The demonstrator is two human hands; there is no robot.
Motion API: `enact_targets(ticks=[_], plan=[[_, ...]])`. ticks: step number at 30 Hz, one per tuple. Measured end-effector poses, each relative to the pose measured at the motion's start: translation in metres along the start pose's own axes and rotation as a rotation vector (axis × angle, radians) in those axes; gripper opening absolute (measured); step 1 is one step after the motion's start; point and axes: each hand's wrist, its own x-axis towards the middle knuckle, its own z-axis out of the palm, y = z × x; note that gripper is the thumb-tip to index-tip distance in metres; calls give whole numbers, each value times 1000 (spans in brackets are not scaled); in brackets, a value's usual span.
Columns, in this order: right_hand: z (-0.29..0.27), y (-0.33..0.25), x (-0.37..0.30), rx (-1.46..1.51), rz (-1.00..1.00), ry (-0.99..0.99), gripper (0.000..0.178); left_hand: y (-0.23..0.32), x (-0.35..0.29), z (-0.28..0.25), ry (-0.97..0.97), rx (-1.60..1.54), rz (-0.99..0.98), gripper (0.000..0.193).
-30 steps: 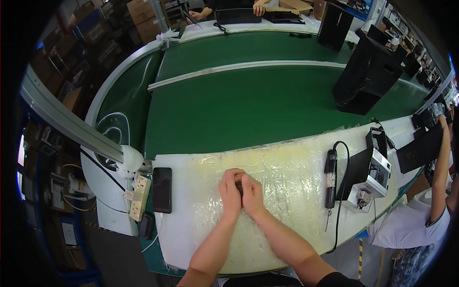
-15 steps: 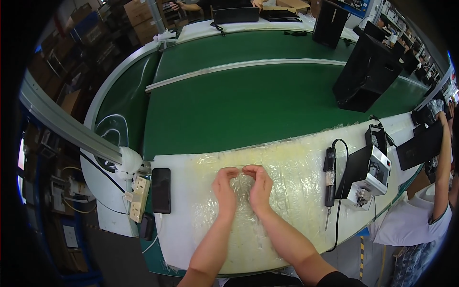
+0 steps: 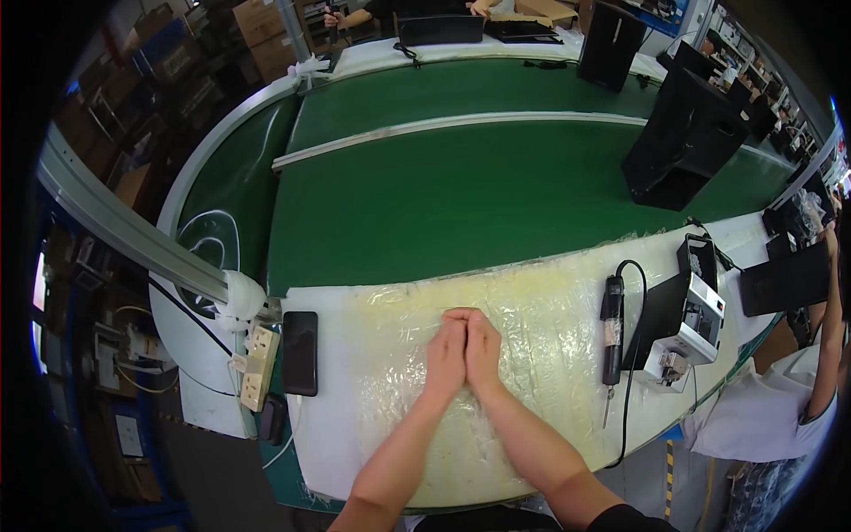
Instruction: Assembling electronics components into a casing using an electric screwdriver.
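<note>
My left hand (image 3: 447,353) and my right hand (image 3: 482,349) are pressed together above the middle of the work surface. Both have their fingers curled and closed, the fingertips meeting at the far end. No object shows in either one, though the inner sides of the palms are hidden. Beneath them lies a white worktop covered with clear plastic film (image 3: 550,355), yellowish and wrinkled. Off to the left of my hands rests a black phone (image 3: 300,353). On the right lies a black electric screwdriver (image 3: 612,328) with its cable, its bit toward me.
Beyond the worktop runs a green conveyor belt (image 3: 425,195), with a tall black speaker-like cabinet (image 3: 683,137) on it at right. A screw feeder (image 3: 696,324) stands right of the screwdriver. A power strip (image 3: 258,368) and metal post (image 3: 133,222) border the left. A co-worker (image 3: 762,399) handles black parts at far right.
My hands, cupped a little apart before, have come together, the left one moving right to meet the right. The co-worker's arm at far right has shifted.
</note>
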Motion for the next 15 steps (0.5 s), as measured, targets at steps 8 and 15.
enact_targets(ticks=[8, 15], plan=[[2, -2, 1, -72, -137, -6, 39, -2, 19, -21, 246, -299, 39, 38], [8, -7, -7, -25, 12, -154, 36, 11, 11, -15, 89, -356, -86, 36]])
